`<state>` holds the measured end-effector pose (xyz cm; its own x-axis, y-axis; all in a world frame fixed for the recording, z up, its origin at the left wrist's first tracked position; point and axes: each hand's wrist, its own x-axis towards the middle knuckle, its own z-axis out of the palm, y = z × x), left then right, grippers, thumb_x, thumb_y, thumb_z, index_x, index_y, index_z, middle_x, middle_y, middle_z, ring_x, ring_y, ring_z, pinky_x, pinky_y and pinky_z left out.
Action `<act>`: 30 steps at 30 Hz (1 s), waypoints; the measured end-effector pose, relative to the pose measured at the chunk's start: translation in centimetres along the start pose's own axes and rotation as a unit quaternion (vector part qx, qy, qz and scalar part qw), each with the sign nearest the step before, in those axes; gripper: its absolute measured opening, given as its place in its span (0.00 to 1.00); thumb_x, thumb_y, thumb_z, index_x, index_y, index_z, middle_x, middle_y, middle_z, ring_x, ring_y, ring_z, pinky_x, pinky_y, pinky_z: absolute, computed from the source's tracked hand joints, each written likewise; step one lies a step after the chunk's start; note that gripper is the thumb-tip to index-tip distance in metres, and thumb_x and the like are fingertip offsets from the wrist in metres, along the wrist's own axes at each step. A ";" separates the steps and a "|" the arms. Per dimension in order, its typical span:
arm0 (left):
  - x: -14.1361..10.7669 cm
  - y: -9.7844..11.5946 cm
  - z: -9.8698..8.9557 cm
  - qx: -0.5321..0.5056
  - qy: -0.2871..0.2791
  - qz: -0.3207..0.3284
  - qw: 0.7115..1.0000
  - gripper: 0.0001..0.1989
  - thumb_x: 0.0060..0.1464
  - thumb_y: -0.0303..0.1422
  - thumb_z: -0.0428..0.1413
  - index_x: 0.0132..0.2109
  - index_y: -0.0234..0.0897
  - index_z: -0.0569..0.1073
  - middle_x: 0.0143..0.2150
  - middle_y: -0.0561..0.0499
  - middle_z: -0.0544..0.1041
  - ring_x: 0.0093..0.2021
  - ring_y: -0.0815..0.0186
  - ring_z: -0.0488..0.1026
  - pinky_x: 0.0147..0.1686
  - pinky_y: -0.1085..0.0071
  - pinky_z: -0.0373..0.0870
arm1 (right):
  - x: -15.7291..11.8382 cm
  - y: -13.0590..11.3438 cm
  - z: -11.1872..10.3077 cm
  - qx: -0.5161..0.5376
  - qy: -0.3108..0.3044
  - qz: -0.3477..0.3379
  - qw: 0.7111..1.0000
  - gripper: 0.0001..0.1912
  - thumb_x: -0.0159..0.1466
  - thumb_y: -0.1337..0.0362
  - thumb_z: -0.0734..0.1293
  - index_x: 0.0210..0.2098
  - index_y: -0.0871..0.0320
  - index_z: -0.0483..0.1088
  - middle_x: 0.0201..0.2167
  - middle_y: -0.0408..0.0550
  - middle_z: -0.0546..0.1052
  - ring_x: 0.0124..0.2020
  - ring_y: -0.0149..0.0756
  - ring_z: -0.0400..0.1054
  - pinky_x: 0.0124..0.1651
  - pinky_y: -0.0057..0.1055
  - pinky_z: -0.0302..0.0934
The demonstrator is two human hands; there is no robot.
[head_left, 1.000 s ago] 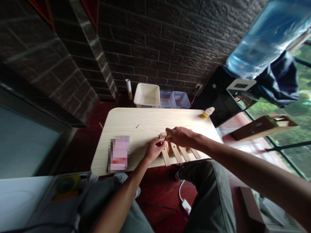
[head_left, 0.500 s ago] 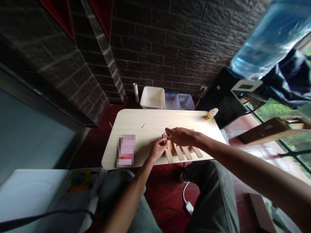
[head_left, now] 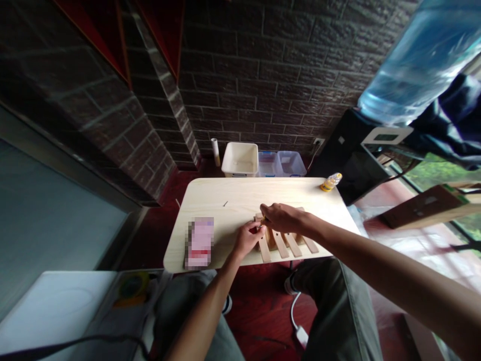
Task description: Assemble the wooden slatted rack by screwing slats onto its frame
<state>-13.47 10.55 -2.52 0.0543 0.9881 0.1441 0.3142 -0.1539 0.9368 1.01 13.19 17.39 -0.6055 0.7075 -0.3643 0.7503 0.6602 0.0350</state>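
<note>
A wooden piece with several parallel slats (head_left: 282,246) lies at the front right of the table; dark dots show on some slats. My right hand (head_left: 280,216) is closed over its far left part, around a small yellow-handled screwdriver (head_left: 263,219) that is mostly covered by the fingers. Just below it, my left hand (head_left: 248,237) rests at the leftmost slat, thumb and fingers pinched together near the screwdriver's lower end. What sits between those fingertips is too small to make out. A thin dark screw-like piece (head_left: 225,203) lies apart on the tabletop.
On the light wooden table (head_left: 210,193) are a blurred-out pink phone-like object (head_left: 200,243) at left and a clear bottle with yellow ends (head_left: 331,182) at the far right corner. Behind it stand a cream bin (head_left: 240,159) and clear plastic boxes (head_left: 291,164) by the brick wall.
The whole view has shifted, so the table and hands appear slightly lower and further right. Both hands keep their place at the left slat; the right hand looks slightly turned.
</note>
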 end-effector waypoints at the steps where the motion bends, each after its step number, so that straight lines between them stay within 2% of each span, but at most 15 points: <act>1: 0.1 -0.1 0.0 -0.002 -0.003 0.000 1.000 0.09 0.53 0.35 0.58 0.36 0.37 0.81 0.27 0.54 0.75 0.27 0.71 0.69 0.27 0.77 0.65 | 0.1 0.1 0.0 0.007 -0.005 0.005 1.000 0.13 0.71 0.63 0.59 0.51 0.64 0.65 0.37 0.60 0.79 0.35 0.42 0.76 0.30 0.29 0.57; 4: 0.3 -0.6 0.0 -0.005 -0.006 0.008 1.000 0.09 0.53 0.34 0.58 0.38 0.37 0.81 0.28 0.53 0.76 0.28 0.71 0.70 0.28 0.77 0.66 | 0.1 0.3 -0.2 0.044 -0.018 0.020 0.999 0.16 0.70 0.61 0.60 0.54 0.61 0.63 0.38 0.57 0.79 0.35 0.42 0.76 0.29 0.29 0.56; 6: 0.5 -0.7 0.0 -0.006 -0.002 0.011 1.000 0.08 0.53 0.34 0.59 0.39 0.37 0.81 0.29 0.53 0.77 0.29 0.70 0.71 0.30 0.77 0.67 | 0.1 0.4 -0.4 0.061 -0.014 0.005 0.998 0.17 0.69 0.61 0.61 0.56 0.60 0.62 0.41 0.56 0.79 0.37 0.42 0.76 0.29 0.28 0.55; 11: 1.0 -0.8 -0.3 -0.008 -0.028 0.024 0.999 0.09 0.55 0.33 0.58 0.40 0.38 0.82 0.31 0.51 0.78 0.29 0.70 0.72 0.31 0.76 0.68 | 0.4 0.9 -0.6 0.052 -0.018 -0.030 0.998 0.13 0.71 0.67 0.58 0.53 0.59 0.64 0.39 0.54 0.79 0.36 0.38 0.75 0.29 0.27 0.53; 20: 1.1 -0.4 -0.6 0.009 -0.020 0.014 1.000 0.09 0.55 0.35 0.59 0.41 0.38 0.82 0.31 0.52 0.77 0.27 0.71 0.70 0.30 0.76 0.68 | 0.8 0.9 0.0 0.044 -0.032 0.019 0.998 0.14 0.74 0.58 0.55 0.52 0.58 0.63 0.35 0.55 0.79 0.33 0.41 0.75 0.27 0.27 0.51; 27: 1.1 -0.4 -0.7 0.008 -0.029 0.017 0.999 0.09 0.55 0.32 0.59 0.42 0.38 0.82 0.31 0.52 0.78 0.28 0.71 0.71 0.31 0.76 0.69 | 1.0 0.2 0.3 0.029 -0.027 0.055 0.998 0.14 0.73 0.57 0.56 0.52 0.59 0.62 0.35 0.56 0.78 0.33 0.42 0.76 0.27 0.27 0.53; 30: 1.1 -0.5 -0.7 0.005 -0.028 0.020 0.999 0.09 0.55 0.32 0.59 0.42 0.38 0.82 0.32 0.51 0.79 0.29 0.70 0.72 0.32 0.75 0.69 | 0.9 0.3 0.3 0.048 -0.014 0.048 0.998 0.14 0.73 0.58 0.57 0.53 0.58 0.62 0.38 0.56 0.78 0.34 0.41 0.75 0.27 0.27 0.53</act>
<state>-14.21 11.70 -2.66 0.1194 0.9792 0.1642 0.3196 -0.1945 0.9274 0.79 13.98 16.82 -0.5231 0.7576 -0.3903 0.8269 0.5621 -0.0172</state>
